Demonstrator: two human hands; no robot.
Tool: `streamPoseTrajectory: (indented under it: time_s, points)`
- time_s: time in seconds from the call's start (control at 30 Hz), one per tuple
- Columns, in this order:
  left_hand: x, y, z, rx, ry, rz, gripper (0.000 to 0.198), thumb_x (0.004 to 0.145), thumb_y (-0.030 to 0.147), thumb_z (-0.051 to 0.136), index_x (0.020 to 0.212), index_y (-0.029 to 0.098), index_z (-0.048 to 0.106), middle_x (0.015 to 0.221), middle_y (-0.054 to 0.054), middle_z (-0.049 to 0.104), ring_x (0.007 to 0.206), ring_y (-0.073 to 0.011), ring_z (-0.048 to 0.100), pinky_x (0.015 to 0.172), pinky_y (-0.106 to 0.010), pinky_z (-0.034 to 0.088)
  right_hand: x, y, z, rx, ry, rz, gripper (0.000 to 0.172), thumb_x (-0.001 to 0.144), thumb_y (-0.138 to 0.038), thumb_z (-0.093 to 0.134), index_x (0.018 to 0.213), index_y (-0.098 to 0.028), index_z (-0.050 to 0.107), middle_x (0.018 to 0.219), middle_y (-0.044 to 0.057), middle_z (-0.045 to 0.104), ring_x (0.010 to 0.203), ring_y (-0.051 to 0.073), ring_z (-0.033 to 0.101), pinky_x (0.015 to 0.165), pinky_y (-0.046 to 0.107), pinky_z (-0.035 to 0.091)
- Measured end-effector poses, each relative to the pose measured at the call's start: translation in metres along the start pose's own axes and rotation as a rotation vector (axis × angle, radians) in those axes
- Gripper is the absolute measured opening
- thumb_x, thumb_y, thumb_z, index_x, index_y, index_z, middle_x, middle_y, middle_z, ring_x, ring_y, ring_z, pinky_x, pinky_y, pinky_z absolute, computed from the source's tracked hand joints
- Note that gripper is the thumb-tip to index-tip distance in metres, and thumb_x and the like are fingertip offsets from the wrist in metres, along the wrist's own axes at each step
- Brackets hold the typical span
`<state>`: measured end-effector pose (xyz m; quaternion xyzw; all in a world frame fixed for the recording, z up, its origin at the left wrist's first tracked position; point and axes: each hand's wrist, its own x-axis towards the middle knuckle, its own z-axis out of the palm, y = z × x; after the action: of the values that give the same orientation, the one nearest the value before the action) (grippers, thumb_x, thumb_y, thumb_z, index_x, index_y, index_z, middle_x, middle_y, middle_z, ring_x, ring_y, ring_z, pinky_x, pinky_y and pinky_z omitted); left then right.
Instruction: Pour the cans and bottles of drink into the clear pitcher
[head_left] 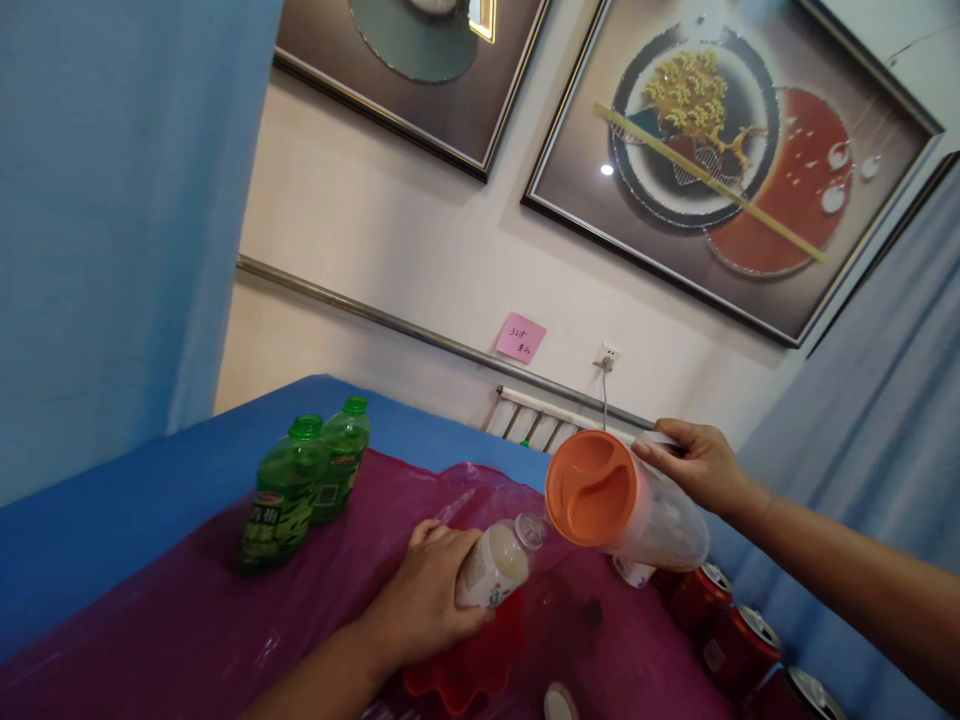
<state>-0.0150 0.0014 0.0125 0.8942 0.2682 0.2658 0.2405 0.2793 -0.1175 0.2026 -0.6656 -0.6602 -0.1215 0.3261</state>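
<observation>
My left hand [431, 595] is closed around a small clear bottle [496, 568] with a printed label and pale contents, tilted so its open mouth points up and right. My right hand [697, 460] grips the handle of a translucent pitcher [667, 525] fitted with an orange lid [592, 488]. The pitcher is tipped well over to the left, its lid close to the bottle's mouth. Whether liquid runs between them I cannot tell. Beneath the bottle sits a red bowl with a wavy rim [461, 675], partly hidden by my left hand.
Two green plastic bottles [281, 510] stand at the left on a purple plastic sheet [172, 620] over a blue table [67, 540]. Several red cans [739, 645] line the right side. A small white cap [560, 703] lies in front. Blue curtains [112, 220] hang on both sides.
</observation>
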Motion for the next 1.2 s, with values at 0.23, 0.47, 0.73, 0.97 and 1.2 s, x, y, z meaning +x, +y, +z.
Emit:
streamPoseTrajectory:
  time_s: [0.23,0.47,0.73,0.97,1.2]
  points:
    - [-0.0003,0.0026,-0.0023,-0.001,-0.014,-0.002,0.046,0.065,0.035,0.076,0.109,0.025,0.064,0.104,-0.004,0.072,0.105,-0.0307,0.062,0.108,-0.048,0.028,-0.0014,0.0028,0.0009,-0.006,0.002,-0.001,0.06,0.08,-0.07,0.064,0.056,-0.024,0.034,0.056,-0.006,0.025,0.053,0.01,0.027,0.047,0.025,0.022]
    - [0.0002,0.0001,-0.0015,0.018,-0.025,0.011,0.048,0.067,0.039,0.075,0.112,0.027,0.064,0.108,-0.005,0.073,0.107,-0.0324,0.062,0.109,-0.048,0.029,-0.0027,0.0015,0.0006,0.008,0.004,-0.009,0.059,0.081,-0.068,0.064,0.056,-0.024,0.034,0.056,-0.007,0.025,0.053,0.01,0.027,0.047,0.025,0.021]
    - [0.0007,-0.0019,0.0017,0.028,-0.018,0.004,0.048,0.065,0.04,0.077,0.11,0.026,0.064,0.106,-0.004,0.072,0.105,-0.0302,0.062,0.109,-0.047,0.028,-0.0032,-0.0025,-0.0003,-0.004,0.004,-0.021,0.058,0.081,-0.068,0.063,0.055,-0.024,0.036,0.055,-0.006,0.025,0.052,0.01,0.027,0.046,0.024,0.021]
    - [0.0009,-0.0007,0.0009,0.005,-0.017,0.004,0.047,0.065,0.037,0.077,0.109,0.027,0.064,0.107,-0.003,0.072,0.105,-0.0306,0.062,0.11,-0.047,0.027,-0.0033,-0.0008,-0.0017,-0.001,-0.013,-0.005,0.058,0.081,-0.068,0.064,0.056,-0.024,0.035,0.056,-0.006,0.026,0.052,0.01,0.027,0.046,0.024,0.022]
    - [0.0003,0.0008,-0.0008,0.002,-0.028,0.011,0.044,0.066,0.038,0.077,0.106,0.027,0.065,0.104,-0.004,0.072,0.103,-0.0302,0.062,0.108,-0.047,0.029,-0.002,-0.0013,-0.0007,-0.003,0.002,-0.025,0.058,0.081,-0.067,0.064,0.055,-0.024,0.035,0.055,-0.006,0.026,0.052,0.01,0.027,0.046,0.025,0.022]
